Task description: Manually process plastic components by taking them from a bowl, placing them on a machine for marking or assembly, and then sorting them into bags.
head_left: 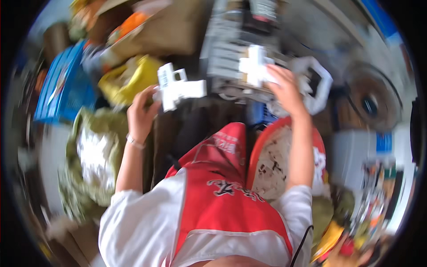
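My left hand (141, 113) is closed on the edge of a white plastic part (175, 91) with stepped arms and a square opening. This part is held out in the air at centre left. Farther right, my right hand (287, 89) grips another white plastic part (255, 66), blocky and cross-like. It is held over or against a grey metal bench or machine (218, 55); blur hides whether they touch. The fingertips of my right hand are partly hidden behind the part.
A green woven sack (73, 133) of white pieces stands at left, near a blue plastic crate (60, 84) and a yellow bag (142, 73). A red-rimmed basin (255, 160) holds white pieces beside my right forearm. A white bag (326, 84) is beyond; another person's hand (349, 256) shows lower right.
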Demonstrator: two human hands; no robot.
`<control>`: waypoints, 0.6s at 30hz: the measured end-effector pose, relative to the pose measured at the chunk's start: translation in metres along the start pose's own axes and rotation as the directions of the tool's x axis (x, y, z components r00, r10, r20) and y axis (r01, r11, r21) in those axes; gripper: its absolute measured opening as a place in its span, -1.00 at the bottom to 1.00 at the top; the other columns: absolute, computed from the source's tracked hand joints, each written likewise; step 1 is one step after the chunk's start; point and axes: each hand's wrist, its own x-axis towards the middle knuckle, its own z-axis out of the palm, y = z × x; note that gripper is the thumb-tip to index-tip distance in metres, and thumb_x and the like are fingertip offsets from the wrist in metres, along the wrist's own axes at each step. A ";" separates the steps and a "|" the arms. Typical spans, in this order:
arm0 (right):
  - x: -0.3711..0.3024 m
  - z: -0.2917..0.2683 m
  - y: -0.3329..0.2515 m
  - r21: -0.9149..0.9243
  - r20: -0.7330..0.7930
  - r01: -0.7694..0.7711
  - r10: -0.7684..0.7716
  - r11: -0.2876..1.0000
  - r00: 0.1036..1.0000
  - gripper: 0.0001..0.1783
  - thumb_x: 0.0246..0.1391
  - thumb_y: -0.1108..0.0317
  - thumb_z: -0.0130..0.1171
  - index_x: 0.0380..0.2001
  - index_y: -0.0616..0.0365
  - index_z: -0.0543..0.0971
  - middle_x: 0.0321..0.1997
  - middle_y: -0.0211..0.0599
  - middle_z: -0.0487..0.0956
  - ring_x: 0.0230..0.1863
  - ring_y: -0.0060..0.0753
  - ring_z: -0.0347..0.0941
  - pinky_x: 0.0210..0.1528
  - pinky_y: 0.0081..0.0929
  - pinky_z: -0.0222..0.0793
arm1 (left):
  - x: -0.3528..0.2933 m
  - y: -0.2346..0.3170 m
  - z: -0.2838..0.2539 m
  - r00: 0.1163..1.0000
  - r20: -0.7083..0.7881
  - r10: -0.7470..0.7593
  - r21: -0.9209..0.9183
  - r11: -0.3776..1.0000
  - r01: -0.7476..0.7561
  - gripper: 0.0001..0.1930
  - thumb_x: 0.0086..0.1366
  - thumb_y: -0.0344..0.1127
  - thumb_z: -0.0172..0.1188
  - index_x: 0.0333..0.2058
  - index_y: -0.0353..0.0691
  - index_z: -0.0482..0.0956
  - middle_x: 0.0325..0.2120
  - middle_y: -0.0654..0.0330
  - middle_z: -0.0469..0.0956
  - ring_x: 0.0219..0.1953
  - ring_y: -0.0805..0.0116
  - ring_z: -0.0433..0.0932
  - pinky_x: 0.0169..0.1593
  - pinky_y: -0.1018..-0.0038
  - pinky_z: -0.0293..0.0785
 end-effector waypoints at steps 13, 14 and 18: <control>-0.057 -0.011 -0.040 -0.041 -0.146 -0.096 0.089 0.995 0.985 -0.64 0.11 0.46 -0.05 0.00 0.30 0.44 0.12 -0.07 0.38 0.13 -0.07 0.29 0.17 -0.21 0.14 | -0.085 -0.038 -0.157 0.703 -0.711 0.019 0.330 0.892 0.310 -0.63 0.10 -0.40 0.28 -0.08 -0.21 0.46 -0.15 0.11 0.55 -0.07 0.29 0.52 -0.05 0.39 0.44; -0.071 -0.012 -0.036 -0.063 -0.164 -0.138 0.126 0.988 0.978 -0.65 0.13 0.45 -0.06 -0.01 0.31 0.44 0.11 -0.06 0.39 0.12 -0.07 0.31 0.16 -0.22 0.15 | -0.095 -0.049 -0.177 0.691 -0.722 0.022 0.404 0.824 0.396 -0.63 0.13 -0.33 0.25 -0.07 -0.21 0.46 -0.13 0.10 0.54 -0.03 0.24 0.48 0.01 0.35 0.38; -0.128 -0.021 -0.017 -0.109 -0.237 -0.291 0.260 0.950 0.936 -0.67 0.21 0.39 -0.08 -0.04 0.35 0.45 0.07 -0.05 0.42 0.08 -0.09 0.36 0.12 -0.29 0.22 | -0.113 -0.060 -0.189 0.706 -0.670 0.230 0.701 0.511 0.498 -0.63 0.19 -0.17 0.18 -0.05 -0.16 0.45 -0.11 0.09 0.51 0.08 0.15 0.34 0.17 0.26 0.15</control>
